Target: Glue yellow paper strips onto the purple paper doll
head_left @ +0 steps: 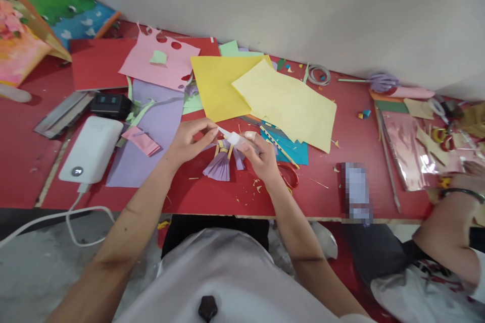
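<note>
In my right hand (261, 154) is a small white glue bottle (235, 139), tilted with its thin nozzle pointing up and left. My left hand (195, 142) is closed in a pinch at the nozzle's tip; whatever lies between its fingertips is too small to make out. Just below both hands, a pleated purple paper dress (219, 167) with yellow strips lies on the red table (212, 202). Red-handled scissors (289, 175) rest beside my right wrist, partly hidden. A striped pencil (279, 146) lies on blue paper (299, 154) behind that hand.
Yellow sheets (288, 103), pink paper (159, 60) and purple paper (151, 111) lie further back. At left are a white power bank (91, 149) with a cable and a black device (111, 105). A phone (356, 192) lies near the front edge. A co-worker's arm (450, 212) reaches in at right.
</note>
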A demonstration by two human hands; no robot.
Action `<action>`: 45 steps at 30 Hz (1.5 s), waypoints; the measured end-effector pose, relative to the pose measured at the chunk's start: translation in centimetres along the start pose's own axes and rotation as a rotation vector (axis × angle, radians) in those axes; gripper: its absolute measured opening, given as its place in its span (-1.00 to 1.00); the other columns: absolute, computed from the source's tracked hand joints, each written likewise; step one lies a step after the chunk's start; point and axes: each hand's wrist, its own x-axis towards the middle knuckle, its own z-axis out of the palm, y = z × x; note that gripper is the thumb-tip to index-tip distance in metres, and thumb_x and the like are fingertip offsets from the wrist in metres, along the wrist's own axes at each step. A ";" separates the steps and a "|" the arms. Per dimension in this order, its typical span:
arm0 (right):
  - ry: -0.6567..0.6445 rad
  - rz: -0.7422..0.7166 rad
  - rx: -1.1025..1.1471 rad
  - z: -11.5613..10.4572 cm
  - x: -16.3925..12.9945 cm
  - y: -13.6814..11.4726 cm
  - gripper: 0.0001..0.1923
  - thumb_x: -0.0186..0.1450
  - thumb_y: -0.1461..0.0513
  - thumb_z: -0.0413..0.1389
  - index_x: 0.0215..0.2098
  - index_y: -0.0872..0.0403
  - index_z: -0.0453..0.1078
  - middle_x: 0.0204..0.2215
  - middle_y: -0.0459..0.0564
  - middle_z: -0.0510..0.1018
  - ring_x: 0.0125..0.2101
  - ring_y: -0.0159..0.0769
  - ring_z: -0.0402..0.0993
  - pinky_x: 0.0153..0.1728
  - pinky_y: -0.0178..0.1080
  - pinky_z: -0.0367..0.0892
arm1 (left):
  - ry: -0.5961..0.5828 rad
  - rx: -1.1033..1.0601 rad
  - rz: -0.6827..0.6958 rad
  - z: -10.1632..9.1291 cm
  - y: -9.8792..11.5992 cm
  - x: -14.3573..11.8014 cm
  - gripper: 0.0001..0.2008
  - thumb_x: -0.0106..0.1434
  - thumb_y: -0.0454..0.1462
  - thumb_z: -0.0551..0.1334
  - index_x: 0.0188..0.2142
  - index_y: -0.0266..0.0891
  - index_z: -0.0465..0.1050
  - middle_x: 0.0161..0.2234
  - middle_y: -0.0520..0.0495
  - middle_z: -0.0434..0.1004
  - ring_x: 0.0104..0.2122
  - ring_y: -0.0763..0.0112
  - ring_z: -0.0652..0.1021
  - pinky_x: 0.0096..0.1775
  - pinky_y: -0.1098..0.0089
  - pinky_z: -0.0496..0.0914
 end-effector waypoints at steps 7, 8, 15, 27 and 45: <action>-0.014 0.021 0.041 0.6 -0.4 0.2 -0.68 0.36 -0.01 0.05 -0.09 0.00 0.44 -0.34 -0.07 0.47 -0.47 -0.39 0.25 -0.50 -0.32 0.14 | 0.055 -0.077 0.015 0.2 -0.6 -0.2 -0.83 0.33 -0.26 0.18 -0.36 -0.26 0.49 -0.51 -0.01 0.52 -0.53 0.48 0.50 -0.43 0.47 0.39; -0.014 0.039 0.076 0.7 -0.3 0.1 -0.68 0.36 -0.02 0.06 -0.11 0.00 0.44 -0.35 -0.07 0.45 -0.48 -0.40 0.23 -0.51 -0.33 0.13 | 0.056 -0.067 0.019 0.1 -0.6 -0.2 -0.84 0.32 -0.26 0.19 -0.36 -0.26 0.49 -0.51 -0.01 0.52 -0.53 0.48 0.49 -0.43 0.46 0.39; -0.280 0.382 0.675 0.1 0.4 -0.7 -0.65 0.37 -0.05 0.02 -0.33 0.04 0.38 -0.69 -0.27 0.06 -0.69 -0.52 -0.11 -0.65 -0.37 -0.13 | 0.051 -0.056 0.115 0.0 -0.7 0.0 -0.88 0.26 -0.30 0.23 -0.40 -0.24 0.50 -0.52 -0.02 0.54 -0.54 0.46 0.49 -0.45 0.43 0.37; 0.053 0.383 0.696 -0.5 1.3 0.3 -0.68 0.15 0.01 0.29 -0.40 0.03 0.34 -0.65 -0.29 0.00 -0.67 -0.56 -0.24 -0.65 -0.33 -0.28 | 0.133 -0.195 0.071 0.0 -1.3 -0.1 -0.88 0.21 -0.33 0.23 -0.44 -0.20 0.51 -0.52 -0.01 0.52 -0.56 0.48 0.45 -0.49 0.42 0.32; 0.078 0.334 0.762 -1.1 1.4 0.0 -0.61 0.26 -0.03 0.17 -0.50 -0.01 0.15 -0.64 -0.29 -0.12 -0.67 -0.51 -0.28 -0.65 -0.27 -0.21 | 0.165 0.178 -0.218 0.2 -2.4 0.6 -0.95 0.14 -0.32 0.28 -0.45 -0.20 0.43 -0.49 0.02 0.54 -0.54 0.45 0.43 -0.48 0.44 0.25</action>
